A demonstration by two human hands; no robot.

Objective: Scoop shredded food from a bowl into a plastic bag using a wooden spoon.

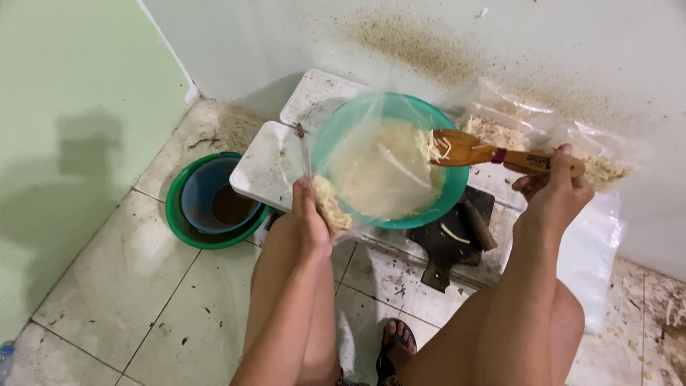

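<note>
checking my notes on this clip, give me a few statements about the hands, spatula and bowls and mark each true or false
1. The right hand grips a wooden spatula by its handle. True.
2. The spatula's blade is clean. False: pale shreds cling to it.
3. The left hand holds a clear plastic bag at the rim of the green bowl. True.
4. The green bowl holds dark liquid. False: it holds pale shredded food.
5. A blue bowl sits inside a green basin on the tiled floor. True.
6. The dark cutting board hangs on the wall. False: it lies flat beneath the green bowl.
</note>
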